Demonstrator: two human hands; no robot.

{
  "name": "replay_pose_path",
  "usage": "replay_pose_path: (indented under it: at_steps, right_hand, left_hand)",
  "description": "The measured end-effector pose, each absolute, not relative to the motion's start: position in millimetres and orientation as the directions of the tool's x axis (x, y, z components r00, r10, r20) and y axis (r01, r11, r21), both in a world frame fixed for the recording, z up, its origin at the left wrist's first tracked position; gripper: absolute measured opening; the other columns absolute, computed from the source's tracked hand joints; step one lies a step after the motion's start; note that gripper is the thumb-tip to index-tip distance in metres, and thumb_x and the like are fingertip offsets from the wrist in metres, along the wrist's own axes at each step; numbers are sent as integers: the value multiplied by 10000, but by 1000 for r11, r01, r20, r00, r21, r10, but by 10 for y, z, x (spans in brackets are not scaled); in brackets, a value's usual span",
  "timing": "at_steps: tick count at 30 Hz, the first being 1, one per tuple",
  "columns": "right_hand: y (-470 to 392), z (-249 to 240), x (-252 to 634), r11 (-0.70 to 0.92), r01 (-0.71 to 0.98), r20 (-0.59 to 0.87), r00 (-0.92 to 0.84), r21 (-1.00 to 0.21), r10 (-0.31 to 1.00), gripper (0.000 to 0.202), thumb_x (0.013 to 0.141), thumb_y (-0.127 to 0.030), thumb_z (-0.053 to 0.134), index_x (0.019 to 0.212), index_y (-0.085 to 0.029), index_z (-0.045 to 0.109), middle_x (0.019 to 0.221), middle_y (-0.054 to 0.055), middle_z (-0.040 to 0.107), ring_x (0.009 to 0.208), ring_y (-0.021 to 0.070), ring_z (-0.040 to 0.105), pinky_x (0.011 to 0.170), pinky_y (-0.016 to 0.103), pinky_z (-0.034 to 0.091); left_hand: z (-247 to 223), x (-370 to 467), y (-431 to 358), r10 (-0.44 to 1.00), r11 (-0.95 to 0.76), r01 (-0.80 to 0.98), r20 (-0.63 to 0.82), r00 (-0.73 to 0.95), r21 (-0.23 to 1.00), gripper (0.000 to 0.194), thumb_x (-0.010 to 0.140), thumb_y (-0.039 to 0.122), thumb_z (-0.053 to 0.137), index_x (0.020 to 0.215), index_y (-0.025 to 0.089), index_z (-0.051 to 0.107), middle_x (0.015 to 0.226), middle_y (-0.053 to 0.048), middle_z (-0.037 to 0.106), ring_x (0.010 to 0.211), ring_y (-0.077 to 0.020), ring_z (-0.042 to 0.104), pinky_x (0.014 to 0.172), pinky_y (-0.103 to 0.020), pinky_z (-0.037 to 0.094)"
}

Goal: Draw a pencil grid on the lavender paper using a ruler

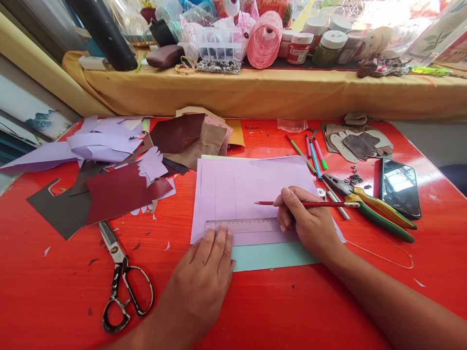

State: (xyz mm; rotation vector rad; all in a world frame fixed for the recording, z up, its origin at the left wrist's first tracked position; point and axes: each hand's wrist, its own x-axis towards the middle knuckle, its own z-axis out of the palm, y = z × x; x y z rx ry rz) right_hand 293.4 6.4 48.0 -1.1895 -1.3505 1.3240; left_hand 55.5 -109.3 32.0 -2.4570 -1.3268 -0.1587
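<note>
My left hand (207, 272) lies with its fingers stretched out over the left end of a clear ruler (251, 225). The ruler rests across the lower part of a purple sheet of paper (262, 180), which bears thin pencil lines on its left side. In my right hand (310, 223) is a dark red pencil (268, 203), gripped between thumb and fingers. It is held nearly level, its tip pointing left above the paper. The edge of that hand is by the ruler's right part and hides its end. A light blue sheet (273, 257) sticks out under the purple one.
Scissors (122, 272) lie at the left below leather scraps (120, 194) and purple paper offcuts (105, 141). Right of the paper are pliers (375, 209), a phone (399, 187) and felt-tip pens (315, 158). Paint jars (299, 48) stand on the cloth-covered ledge (219, 92) behind.
</note>
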Motion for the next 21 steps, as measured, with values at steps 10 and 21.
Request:
replay_pose_path:
  at_steps: [10,21]
  right_hand:
    - [69,440,2949,-66,42,-72,-158,-997,985,483,1051,-633,693,822,-208,712,509,-50,557,450,127,559,472,263,436]
    - [61,468,2940,-57,102,-72,-154,-993,985,505,1051,-649,685,812,-206,719,520,-37,574,464,133,555,491,275,421]
  left_hand:
    - [361,476,-1033,772,-527,834,317,550,-165,419,1168,155,380,1360,57,739,1359,-139,797,1200,-302,756,999,-441,553]
    - [405,339,-1020,728,-599,792,330,601,-119,361,1145,100,406,1268,87,745,1184,-86,848,1082,-271,784,952,-418,553]
